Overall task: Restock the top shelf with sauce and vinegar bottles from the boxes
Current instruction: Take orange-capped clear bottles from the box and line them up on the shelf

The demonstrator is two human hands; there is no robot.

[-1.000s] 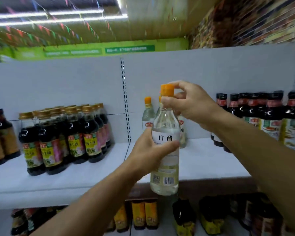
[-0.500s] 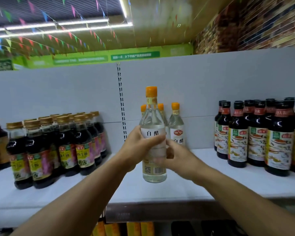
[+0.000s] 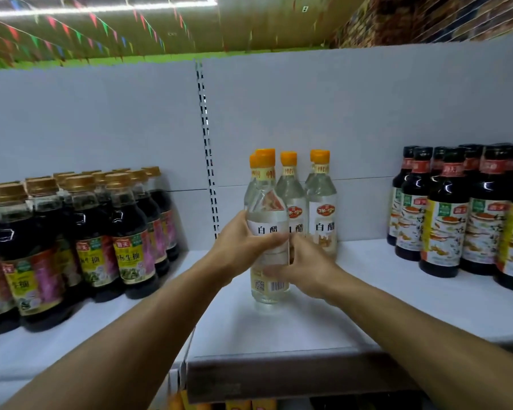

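A clear white vinegar bottle (image 3: 267, 220) with an orange cap stands upright on the white top shelf (image 3: 279, 329), its base on the shelf surface. My left hand (image 3: 240, 247) grips its label from the left. My right hand (image 3: 304, 266) holds its lower body from the right. Just behind it stand several more white vinegar bottles (image 3: 322, 208) with orange caps, close to the back panel.
A group of dark soy sauce bottles (image 3: 80, 241) with gold caps fills the shelf's left part. Dark sauce bottles (image 3: 456, 214) with black caps stand at the right. Bare shelf lies on both sides of the vinegar bottles. A lower shelf with yellow packs (image 3: 240, 405) shows below.
The bottle went from held in the air to standing on the shelf in front of the other vinegar bottles. My right hand left the cap and came down to the bottle's lower body.
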